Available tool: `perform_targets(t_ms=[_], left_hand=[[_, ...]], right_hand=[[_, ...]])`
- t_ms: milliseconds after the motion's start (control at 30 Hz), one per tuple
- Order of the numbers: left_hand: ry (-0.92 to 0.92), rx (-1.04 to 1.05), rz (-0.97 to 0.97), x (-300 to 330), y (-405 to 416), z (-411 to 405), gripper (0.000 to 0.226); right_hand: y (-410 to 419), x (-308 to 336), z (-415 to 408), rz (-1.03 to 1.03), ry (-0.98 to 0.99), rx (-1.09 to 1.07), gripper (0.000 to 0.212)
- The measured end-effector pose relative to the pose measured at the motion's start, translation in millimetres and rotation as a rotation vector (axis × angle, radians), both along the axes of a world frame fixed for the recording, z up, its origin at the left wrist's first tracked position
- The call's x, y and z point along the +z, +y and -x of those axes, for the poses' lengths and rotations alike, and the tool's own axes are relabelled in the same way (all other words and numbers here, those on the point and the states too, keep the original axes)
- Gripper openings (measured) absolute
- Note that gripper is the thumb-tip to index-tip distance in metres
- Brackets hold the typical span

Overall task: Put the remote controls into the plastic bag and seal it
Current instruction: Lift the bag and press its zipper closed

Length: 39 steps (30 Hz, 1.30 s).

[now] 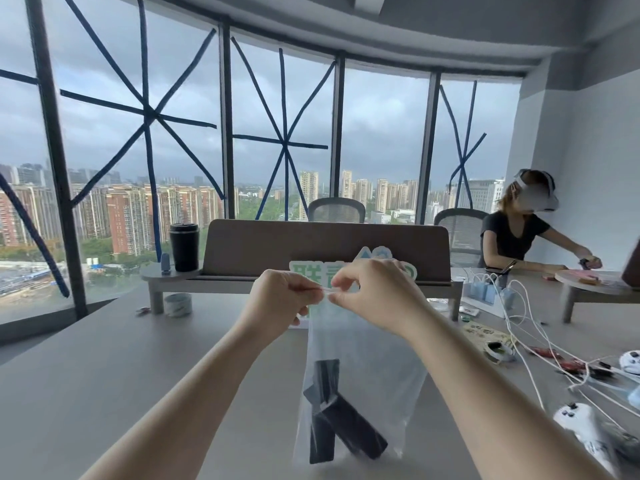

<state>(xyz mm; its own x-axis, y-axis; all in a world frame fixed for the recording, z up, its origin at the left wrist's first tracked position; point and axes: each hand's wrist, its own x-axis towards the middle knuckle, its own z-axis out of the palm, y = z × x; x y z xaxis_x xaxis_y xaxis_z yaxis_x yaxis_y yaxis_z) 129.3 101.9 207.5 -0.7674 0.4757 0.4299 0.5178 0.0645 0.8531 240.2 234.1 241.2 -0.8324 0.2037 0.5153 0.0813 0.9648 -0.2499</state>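
A clear plastic bag hangs upright above the grey table, held up by its top edge. Inside it, at the bottom, lie black remote controls, crossed over one another. My left hand pinches the bag's top strip from the left. My right hand pinches the same strip from the right, fingertips almost touching the left hand's. Whether the strip is pressed closed along its length is hidden by my fingers.
A brown desk divider on a shelf stands behind the bag with a black cup and a tape roll at its left. White cables and white controllers crowd the right side. Another person sits at the far right.
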Motion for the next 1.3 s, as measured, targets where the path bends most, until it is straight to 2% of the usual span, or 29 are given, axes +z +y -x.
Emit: perform_targets(t_ms=[67, 167, 433, 733, 833, 967, 1300], left_hand=[[0.017, 0.008, -0.005, 2, 0, -1, 0.004], [0.021, 0.042, 0.002, -1, 0, -1, 0.004], [0.047, 0.005, 0.030, 3, 2, -1, 0.003], [0.114, 0.005, 0.061, 9, 2, -1, 0.008], [0.182, 0.083, 0.070, 5, 2, 2, 0.017], [0.232, 0.186, 0.028, -3, -1, 9, 0.014], [0.230, 0.345, -0.062, -3, -35, 35, 0.012]], right_hand=[[4, -3, 7, 0.043, -0.006, -0.015, 0.014], [6, -5, 12, 0.099, -0.022, -0.026, 0.009], [7, 4, 13, 0.142, -0.057, 0.029, 0.012], [0, 8, 15, 0.101, -0.050, 0.026, 0.010], [-3, 3, 17, 0.079, -0.042, 0.010, 0.013], [-1, -8, 16, 0.023, -0.024, -0.043, 0.018], [19, -19, 3, -0.073, 0.004, -0.098, 0.020]])
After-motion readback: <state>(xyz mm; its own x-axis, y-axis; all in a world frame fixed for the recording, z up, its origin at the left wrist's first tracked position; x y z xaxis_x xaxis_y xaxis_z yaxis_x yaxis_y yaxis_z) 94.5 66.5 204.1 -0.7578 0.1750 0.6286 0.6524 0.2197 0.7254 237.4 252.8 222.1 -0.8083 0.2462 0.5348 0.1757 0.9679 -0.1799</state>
